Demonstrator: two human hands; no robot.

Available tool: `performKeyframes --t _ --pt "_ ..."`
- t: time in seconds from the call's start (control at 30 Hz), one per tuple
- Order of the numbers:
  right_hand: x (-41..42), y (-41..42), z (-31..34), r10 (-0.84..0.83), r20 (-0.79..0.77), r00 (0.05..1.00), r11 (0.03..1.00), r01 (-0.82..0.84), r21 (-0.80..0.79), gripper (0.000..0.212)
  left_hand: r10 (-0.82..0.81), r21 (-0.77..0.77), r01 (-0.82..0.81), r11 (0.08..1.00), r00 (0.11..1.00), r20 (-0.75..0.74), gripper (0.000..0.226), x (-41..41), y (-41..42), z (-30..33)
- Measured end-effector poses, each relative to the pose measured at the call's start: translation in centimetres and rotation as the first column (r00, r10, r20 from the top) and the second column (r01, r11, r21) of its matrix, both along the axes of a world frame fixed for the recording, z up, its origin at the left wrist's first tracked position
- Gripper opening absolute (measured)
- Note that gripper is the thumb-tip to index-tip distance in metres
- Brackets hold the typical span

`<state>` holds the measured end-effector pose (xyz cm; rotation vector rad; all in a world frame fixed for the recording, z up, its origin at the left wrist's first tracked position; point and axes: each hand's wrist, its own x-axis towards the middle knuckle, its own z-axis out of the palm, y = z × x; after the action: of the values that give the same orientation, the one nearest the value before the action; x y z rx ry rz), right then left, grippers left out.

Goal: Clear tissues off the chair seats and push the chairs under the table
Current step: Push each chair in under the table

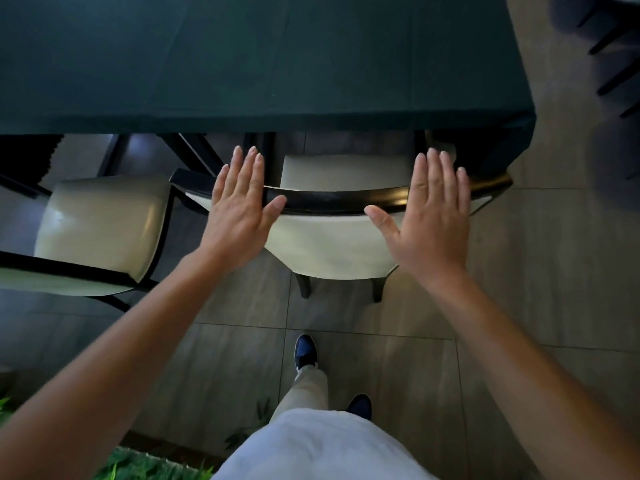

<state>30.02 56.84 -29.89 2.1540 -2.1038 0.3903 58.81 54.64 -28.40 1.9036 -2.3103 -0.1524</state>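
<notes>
Chair (pixel 332 199), cream-padded with black frame, seat partly under table (pixel 242 64).

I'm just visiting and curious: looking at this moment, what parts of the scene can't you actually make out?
- Front of the middle chair's seat, head view: hidden under the green tablecloth.
- Left chair: its back is cut off by the left edge.
- Whether the left hand and right hand touch the black top rail: unclear from above.

Dark green matt cloth (pixel 242 64) draped over the table, faintly creased; chair (pixel 332 199) with glossy black lacquered top rail, smooth cream leather-like padding; second chair (pixel 100 223) with shiny cream seat; matt grey floor tiles (pixel 381 358)
</notes>
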Motion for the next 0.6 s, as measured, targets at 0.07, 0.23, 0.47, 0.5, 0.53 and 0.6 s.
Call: performKeyframes --t 0.07,0.23,0.47,0.5,0.53,0.6 --pt "-1.8 -1.0 0.3 -0.001 0.001 1.000 1.000 0.001 0.019 0.103 0.003 -0.004 -0.003 1.000 1.000 -0.018 0.086 -1.7 -0.4 -0.1" --pt "-2.2 -1.9 0.2 -0.037 -0.004 0.999 0.999 0.037 0.020 0.105 -0.031 -0.045 0.031 0.999 0.999 -0.013 0.085 -1.9 -1.2 -0.5" --pt "2.0 -3.3 0.3 -0.073 -0.001 0.997 0.997 0.073 -0.026 0.107 -0.066 -0.024 0.066 0.998 0.998 0.022 0.098 2.1 -4.3 -0.3" --pt "2.1 -3.6 0.2 -0.070 -0.001 0.998 0.997 0.070 -0.028 0.107 -0.057 -0.031 0.058 0.998 0.998 0.027 0.099 2.1 -4.5 -0.3" --pt "1.9 -4.0 0.2 -0.063 0.000 0.998 0.998 0.063 -0.030 0.107 -0.039 -0.043 0.040 0.998 0.999 0.028 0.100 1.7 -4.6 -0.3" --pt "0.4 -4.7 0.2 -0.042 0.002 0.999 0.999 0.043 -0.025 0.107 0.006 -0.073 -0.004 0.997 1.000 0.025 0.097 0.0 -4.6 -0.5"
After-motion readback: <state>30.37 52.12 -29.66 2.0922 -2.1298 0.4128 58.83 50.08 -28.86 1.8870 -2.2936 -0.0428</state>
